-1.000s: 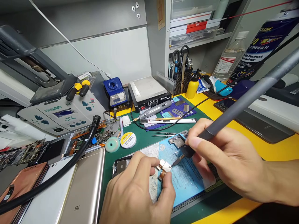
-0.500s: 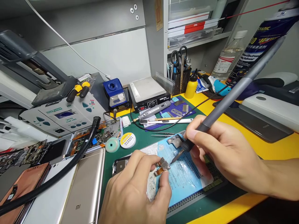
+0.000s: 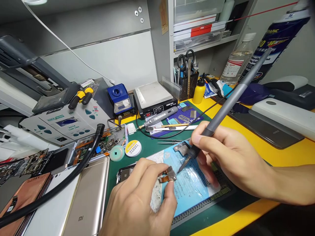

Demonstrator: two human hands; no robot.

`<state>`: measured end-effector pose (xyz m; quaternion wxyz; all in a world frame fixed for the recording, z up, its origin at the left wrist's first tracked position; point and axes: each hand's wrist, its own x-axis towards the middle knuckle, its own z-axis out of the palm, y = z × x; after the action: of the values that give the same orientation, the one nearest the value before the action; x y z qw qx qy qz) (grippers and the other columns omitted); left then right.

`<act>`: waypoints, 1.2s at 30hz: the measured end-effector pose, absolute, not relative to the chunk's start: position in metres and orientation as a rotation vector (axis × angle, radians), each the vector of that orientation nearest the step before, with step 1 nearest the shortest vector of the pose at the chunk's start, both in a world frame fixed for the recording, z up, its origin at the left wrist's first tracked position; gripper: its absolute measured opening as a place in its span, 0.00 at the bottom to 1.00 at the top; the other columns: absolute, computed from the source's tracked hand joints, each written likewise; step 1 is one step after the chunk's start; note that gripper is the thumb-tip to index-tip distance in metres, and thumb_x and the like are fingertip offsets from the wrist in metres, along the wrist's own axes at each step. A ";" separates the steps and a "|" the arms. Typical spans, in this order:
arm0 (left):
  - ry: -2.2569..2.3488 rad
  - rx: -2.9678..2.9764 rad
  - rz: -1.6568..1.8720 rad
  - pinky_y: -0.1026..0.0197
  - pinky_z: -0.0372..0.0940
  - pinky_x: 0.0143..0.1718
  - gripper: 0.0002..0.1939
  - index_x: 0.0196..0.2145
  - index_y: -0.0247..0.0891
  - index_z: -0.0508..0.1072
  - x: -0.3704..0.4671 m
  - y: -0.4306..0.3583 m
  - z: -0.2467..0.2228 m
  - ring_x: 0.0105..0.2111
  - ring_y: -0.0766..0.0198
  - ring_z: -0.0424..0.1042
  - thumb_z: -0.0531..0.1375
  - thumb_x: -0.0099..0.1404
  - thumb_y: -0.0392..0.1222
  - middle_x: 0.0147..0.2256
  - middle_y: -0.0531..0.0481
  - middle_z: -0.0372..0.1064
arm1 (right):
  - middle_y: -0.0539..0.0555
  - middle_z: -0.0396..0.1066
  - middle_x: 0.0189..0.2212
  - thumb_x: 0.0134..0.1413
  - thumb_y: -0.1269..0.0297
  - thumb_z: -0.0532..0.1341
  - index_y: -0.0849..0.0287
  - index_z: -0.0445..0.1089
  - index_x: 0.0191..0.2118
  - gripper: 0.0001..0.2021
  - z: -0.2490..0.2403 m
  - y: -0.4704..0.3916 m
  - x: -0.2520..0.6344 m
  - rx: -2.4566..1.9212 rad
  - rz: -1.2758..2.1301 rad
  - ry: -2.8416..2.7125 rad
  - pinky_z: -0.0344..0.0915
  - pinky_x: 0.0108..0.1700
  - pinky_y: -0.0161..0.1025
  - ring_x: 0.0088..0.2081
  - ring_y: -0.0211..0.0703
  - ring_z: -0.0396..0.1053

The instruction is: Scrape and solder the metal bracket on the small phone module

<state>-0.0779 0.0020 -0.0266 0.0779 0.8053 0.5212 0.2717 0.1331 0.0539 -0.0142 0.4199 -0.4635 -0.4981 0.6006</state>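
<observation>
My left hand (image 3: 141, 196) pinches a small metal camera module (image 3: 171, 173) between thumb and forefinger. A short orange-brown flex cable (image 3: 164, 179) sticks out of the module's left side. In my right hand (image 3: 228, 154) is a grey soldering iron (image 3: 227, 103), held like a pen and slanting down to the left. Its dark tip (image 3: 181, 166) is close to the module's right edge; whether they touch I cannot tell. Both hands are over a blue and white sheet (image 3: 189, 196). A flat metal phone part (image 3: 181, 148) lies near the sheet's top edge, left of the iron's grip.
A gold phone back (image 3: 85, 196) and a black hose (image 3: 81, 167) lie left. Behind are tweezers (image 3: 169, 142), a grey rotary pen (image 3: 161, 116), a hot plate (image 3: 154, 95) and a yellow bottle (image 3: 199, 91). A dark phone (image 3: 270, 127) sits right.
The whole view has shifted slightly. The camera module has turned a little between my left fingers, and the iron's handle leans slightly differently. Both hands keep their grips.
</observation>
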 end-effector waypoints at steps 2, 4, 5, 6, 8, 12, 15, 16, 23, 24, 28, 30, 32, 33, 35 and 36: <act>1.548 2.414 0.807 0.66 0.72 0.36 0.13 0.50 0.48 0.72 -0.078 0.002 -0.026 0.37 0.65 0.77 0.60 0.69 0.37 0.41 0.53 0.74 | 0.41 0.61 0.12 0.64 0.56 0.62 0.51 0.63 0.29 0.13 -0.014 0.054 0.133 -1.149 1.515 -1.243 0.60 0.10 0.32 0.10 0.40 0.64; 1.549 2.405 0.821 0.67 0.72 0.37 0.15 0.52 0.48 0.71 -0.079 0.002 -0.025 0.38 0.66 0.77 0.59 0.69 0.36 0.45 0.52 0.73 | 0.41 0.61 0.13 0.64 0.56 0.62 0.51 0.63 0.28 0.13 -0.013 0.056 0.133 -1.133 1.527 -1.237 0.60 0.10 0.32 0.10 0.39 0.64; 1.555 2.396 0.838 0.67 0.72 0.38 0.15 0.52 0.48 0.71 -0.079 0.001 -0.025 0.39 0.66 0.78 0.59 0.69 0.35 0.46 0.52 0.73 | 0.41 0.61 0.13 0.64 0.57 0.62 0.51 0.63 0.28 0.13 -0.013 0.056 0.133 -1.128 1.531 -1.231 0.59 0.10 0.32 0.10 0.39 0.64; 1.564 2.387 0.854 0.66 0.73 0.38 0.16 0.52 0.47 0.71 -0.079 0.001 -0.025 0.39 0.65 0.78 0.58 0.69 0.35 0.46 0.51 0.73 | 0.41 0.61 0.13 0.63 0.56 0.62 0.51 0.63 0.28 0.13 -0.013 0.057 0.133 -1.124 1.537 -1.224 0.59 0.10 0.32 0.10 0.39 0.63; 1.596 2.366 0.888 0.65 0.73 0.38 0.14 0.51 0.45 0.73 -0.079 0.000 -0.024 0.40 0.63 0.78 0.58 0.69 0.35 0.45 0.49 0.73 | 0.41 0.61 0.13 0.63 0.56 0.62 0.51 0.63 0.29 0.13 -0.013 0.057 0.134 -1.123 1.546 -1.214 0.59 0.10 0.32 0.10 0.39 0.63; 1.681 2.302 0.985 0.63 0.73 0.31 0.11 0.45 0.42 0.77 -0.077 0.004 -0.025 0.33 0.60 0.76 0.59 0.67 0.40 0.37 0.47 0.73 | 0.41 0.61 0.12 0.62 0.56 0.62 0.52 0.63 0.29 0.12 -0.013 0.058 0.134 -1.148 1.578 -1.211 0.59 0.10 0.32 0.10 0.40 0.63; 1.706 2.267 1.027 0.62 0.72 0.30 0.10 0.44 0.42 0.78 -0.074 0.009 -0.027 0.31 0.60 0.75 0.59 0.67 0.43 0.34 0.47 0.72 | 0.41 0.63 0.12 0.62 0.56 0.62 0.53 0.63 0.29 0.13 -0.012 0.060 0.133 -1.189 1.600 -1.182 0.59 0.09 0.32 0.09 0.39 0.62; 1.706 2.262 1.031 0.62 0.72 0.30 0.11 0.44 0.42 0.78 -0.073 0.010 -0.027 0.31 0.60 0.75 0.59 0.67 0.43 0.34 0.47 0.72 | 0.42 0.63 0.12 0.62 0.55 0.62 0.53 0.63 0.29 0.13 -0.012 0.061 0.133 -1.190 1.612 -1.169 0.59 0.09 0.32 0.09 0.39 0.62; 1.681 2.254 0.970 0.62 0.71 0.30 0.10 0.45 0.41 0.77 -0.077 0.004 -0.025 0.31 0.61 0.74 0.58 0.70 0.42 0.38 0.46 0.72 | 0.42 0.64 0.14 0.64 0.55 0.60 0.54 0.63 0.28 0.14 -0.013 0.064 0.133 -1.161 1.641 -1.154 0.59 0.09 0.31 0.09 0.37 0.62; 1.674 2.252 0.944 0.62 0.70 0.31 0.09 0.45 0.42 0.76 -0.078 0.003 -0.025 0.32 0.62 0.74 0.57 0.71 0.41 0.39 0.46 0.72 | 0.42 0.64 0.15 0.64 0.55 0.60 0.54 0.63 0.28 0.14 -0.013 0.064 0.133 -1.156 1.642 -1.153 0.59 0.09 0.31 0.09 0.37 0.62; 1.706 2.194 0.883 0.64 0.68 0.29 0.06 0.43 0.43 0.74 -0.079 0.002 -0.026 0.30 0.65 0.72 0.57 0.73 0.41 0.35 0.51 0.69 | 0.44 0.66 0.16 0.64 0.55 0.61 0.55 0.63 0.28 0.15 -0.013 0.066 0.134 -1.142 1.654 -1.139 0.60 0.09 0.33 0.09 0.37 0.62; 1.717 2.182 0.862 0.64 0.68 0.30 0.06 0.43 0.44 0.74 -0.078 0.002 -0.025 0.31 0.65 0.72 0.57 0.74 0.41 0.34 0.52 0.70 | 0.44 0.66 0.16 0.64 0.57 0.60 0.55 0.62 0.27 0.15 -0.013 0.067 0.134 -1.137 1.659 -1.135 0.60 0.10 0.33 0.09 0.36 0.62; 1.709 2.190 0.844 0.63 0.69 0.34 0.08 0.44 0.44 0.74 -0.076 0.001 -0.023 0.33 0.63 0.74 0.55 0.75 0.41 0.35 0.52 0.72 | 0.44 0.66 0.17 0.64 0.58 0.59 0.55 0.62 0.26 0.15 -0.013 0.068 0.134 -1.130 1.657 -1.134 0.60 0.10 0.33 0.09 0.36 0.62; 1.700 2.192 0.841 0.62 0.70 0.36 0.09 0.45 0.44 0.75 -0.076 0.001 -0.022 0.35 0.63 0.75 0.54 0.75 0.40 0.36 0.52 0.74 | 0.44 0.66 0.17 0.65 0.58 0.59 0.55 0.61 0.26 0.16 -0.013 0.068 0.135 -1.125 1.653 -1.134 0.60 0.10 0.33 0.09 0.35 0.62; 1.673 2.194 0.849 0.62 0.71 0.39 0.10 0.46 0.44 0.75 -0.076 -0.001 -0.019 0.37 0.63 0.77 0.53 0.76 0.40 0.39 0.52 0.77 | 0.44 0.66 0.18 0.65 0.57 0.58 0.55 0.60 0.25 0.17 -0.013 0.067 0.135 -1.115 1.651 -1.137 0.59 0.10 0.32 0.09 0.34 0.62; 1.659 2.191 0.850 0.62 0.72 0.41 0.12 0.46 0.45 0.75 -0.077 -0.002 -0.019 0.39 0.63 0.77 0.52 0.76 0.39 0.41 0.52 0.78 | 0.44 0.66 0.17 0.66 0.57 0.58 0.54 0.60 0.25 0.17 -0.013 0.067 0.134 -1.111 1.650 -1.139 0.59 0.10 0.32 0.09 0.34 0.62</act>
<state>-0.0772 -0.0015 -0.0187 0.1323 0.7549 0.5716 0.2931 0.1344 0.0668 -0.0135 0.4120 -0.4417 -0.4526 0.6560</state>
